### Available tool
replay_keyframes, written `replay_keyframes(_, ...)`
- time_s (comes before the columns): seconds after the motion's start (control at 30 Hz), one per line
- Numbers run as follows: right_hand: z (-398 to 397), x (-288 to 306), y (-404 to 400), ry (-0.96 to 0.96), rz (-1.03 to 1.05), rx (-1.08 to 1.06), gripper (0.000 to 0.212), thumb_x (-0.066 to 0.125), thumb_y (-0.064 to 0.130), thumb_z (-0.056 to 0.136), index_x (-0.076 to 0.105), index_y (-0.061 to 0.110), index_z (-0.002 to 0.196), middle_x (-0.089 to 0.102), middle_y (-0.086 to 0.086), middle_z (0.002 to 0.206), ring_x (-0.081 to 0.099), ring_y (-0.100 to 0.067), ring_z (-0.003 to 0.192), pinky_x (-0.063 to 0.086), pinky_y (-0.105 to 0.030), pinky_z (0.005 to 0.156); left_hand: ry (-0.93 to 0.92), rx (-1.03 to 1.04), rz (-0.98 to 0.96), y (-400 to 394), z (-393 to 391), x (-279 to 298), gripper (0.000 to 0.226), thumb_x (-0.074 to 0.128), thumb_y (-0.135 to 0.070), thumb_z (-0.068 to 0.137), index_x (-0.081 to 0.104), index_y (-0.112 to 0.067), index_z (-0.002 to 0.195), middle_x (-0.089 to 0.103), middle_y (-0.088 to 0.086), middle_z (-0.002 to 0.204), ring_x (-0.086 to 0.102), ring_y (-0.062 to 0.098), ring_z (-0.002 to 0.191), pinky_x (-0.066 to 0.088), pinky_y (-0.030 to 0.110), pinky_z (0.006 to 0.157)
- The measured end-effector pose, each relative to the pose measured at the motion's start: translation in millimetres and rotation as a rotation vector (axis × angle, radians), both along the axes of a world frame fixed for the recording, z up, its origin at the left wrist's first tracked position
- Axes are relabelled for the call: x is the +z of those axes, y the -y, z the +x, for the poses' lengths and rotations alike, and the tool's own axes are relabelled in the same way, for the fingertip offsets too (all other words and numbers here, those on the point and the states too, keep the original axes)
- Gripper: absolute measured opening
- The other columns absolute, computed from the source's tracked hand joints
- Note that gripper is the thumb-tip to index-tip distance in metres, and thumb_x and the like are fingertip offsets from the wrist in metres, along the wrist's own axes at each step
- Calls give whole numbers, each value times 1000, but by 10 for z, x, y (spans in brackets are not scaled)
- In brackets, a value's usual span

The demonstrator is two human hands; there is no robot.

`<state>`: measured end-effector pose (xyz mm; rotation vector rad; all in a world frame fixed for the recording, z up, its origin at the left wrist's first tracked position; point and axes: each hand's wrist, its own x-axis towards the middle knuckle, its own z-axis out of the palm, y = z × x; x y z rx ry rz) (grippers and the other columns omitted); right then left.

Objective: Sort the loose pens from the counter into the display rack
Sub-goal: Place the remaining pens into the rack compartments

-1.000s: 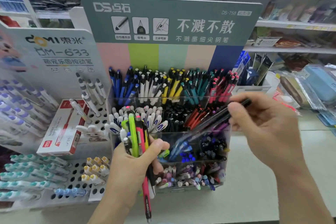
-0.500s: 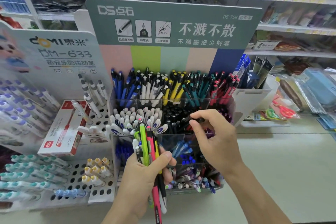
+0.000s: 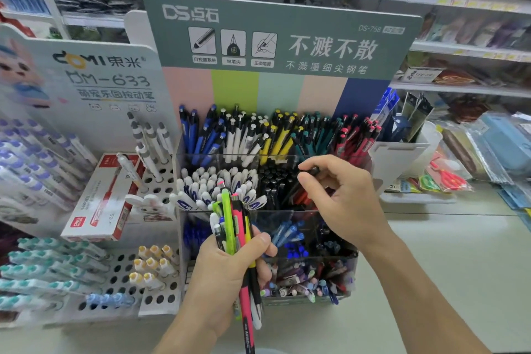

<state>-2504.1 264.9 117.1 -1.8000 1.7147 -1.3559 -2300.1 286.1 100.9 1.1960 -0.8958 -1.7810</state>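
My left hand [image 3: 224, 273] grips a bundle of loose pens [image 3: 238, 241], pink, lime green, yellow, white and black, upright in front of the clear tiered display rack [image 3: 275, 158]. My right hand [image 3: 342, 201] hovers over the rack's second tier, its thumb and forefinger pinching the top of a black pen [image 3: 311, 172] that points down into the black and red pen compartments. The rack's back row holds blue, white, yellow, teal and red pens sorted by colour.
A white pegboard stand [image 3: 155, 276] with capped pens stands left of the rack, a red and white pen box [image 3: 100, 204] leaning on it. A white holder [image 3: 402, 158] and packaged stationery [image 3: 448, 181] lie to the right. Pale counter [image 3: 445, 267] spreads right; shelves behind.
My right hand swung the black pen from the right to over the rack's middle tier, tipping it down into the compartments. My left hand lifted its bundle slightly and drifted right.
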Motion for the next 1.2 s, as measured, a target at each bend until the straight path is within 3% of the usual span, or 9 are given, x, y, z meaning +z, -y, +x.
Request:
replay_keyframes(0.17, -15, -74, 14, 43, 137, -1, 10, 66, 10, 97, 70, 18, 103, 71, 9, 84, 70, -12, 77, 58, -30, 75, -12, -3, -13, 22, -1, 4, 22, 69, -6, 88, 62, 12, 99, 70, 19, 74, 55, 22, 45, 50, 27, 48)
replay_keyframes(0.3, -22, -110, -10, 30, 230, 7, 15, 63, 19, 100, 71, 22, 112, 73, 12, 90, 70, -5, 85, 57, -28, 82, -11, -12, -21, 18, -1, -8, 24, 69, -6, 88, 62, 14, 99, 68, 18, 70, 54, 22, 45, 49, 26, 48)
replay_keyframes(0.47, 90, -232, -147, 125, 83, -156, 46, 78, 30, 88, 59, 24, 130, 67, 15, 105, 69, -6, 91, 57, -22, 78, -12, -8, -28, -8, 4, 10, 23, 68, -5, 88, 61, 14, 99, 68, 17, 68, 53, 21, 43, 48, 26, 47)
replay_keyframes(0.53, 168, -374, -212, 36, -8, -203, 58, 85, 30, 81, 57, 22, 131, 60, 11, 114, 67, -11, 90, 56, -26, 78, -10, 0, -27, -11, 12, 12, 24, 68, -5, 89, 61, 15, 99, 67, 16, 65, 53, 22, 43, 48, 26, 46)
replay_keyframes(0.63, 245, -558, -212, -58, -77, -253, 50, 83, 24, 83, 61, 22, 128, 56, 7, 113, 63, -10, 89, 56, -29, 79, -6, 7, -15, -18, 23, -5, 22, 68, -6, 89, 62, 12, 100, 68, 18, 69, 54, 22, 45, 49, 27, 47)
replay_keyframes(0.8, 288, -424, 10, 2, -64, -200, 35, 85, 20, 81, 72, 15, 113, 61, 2, 98, 61, -3, 84, 46, -7, 74, 11, -12, -17, -51, 13, -32, 17, 69, -6, 89, 64, 7, 98, 70, 20, 77, 56, 23, 48, 50, 31, 48)
replay_keyframes(0.93, 267, -375, -45, 113, -18, -84, 60, 89, 33, 72, 66, 18, 125, 58, 1, 110, 64, -12, 91, 56, -16, 75, 17, -22, -31, -80, 5, -31, 14, 69, -7, 88, 65, 5, 93, 70, 20, 77, 57, 23, 49, 51, 32, 49)
replay_keyframes(1.07, 278, -586, -113, -228, -135, -110, 68, 89, 29, 76, 60, 17, 136, 48, -6, 131, 49, -8, 108, 41, -12, 99, 2, 1, -20, -86, 29, -10, 8, 68, -5, 88, 67, 3, 90, 70, 20, 76, 57, 22, 48, 53, 32, 49)
replay_keyframes(1.2, 307, -667, 8, -358, -254, -172, 48, 85, 12, 82, 69, 11, 127, 59, -9, 123, 53, -18, 107, 37, -11, 100, 0, 1, -8, -103, 47, 13, 5, 67, -4, 89, 67, 0, 88, 70, 18, 75, 58, 21, 49, 55, 32, 51)
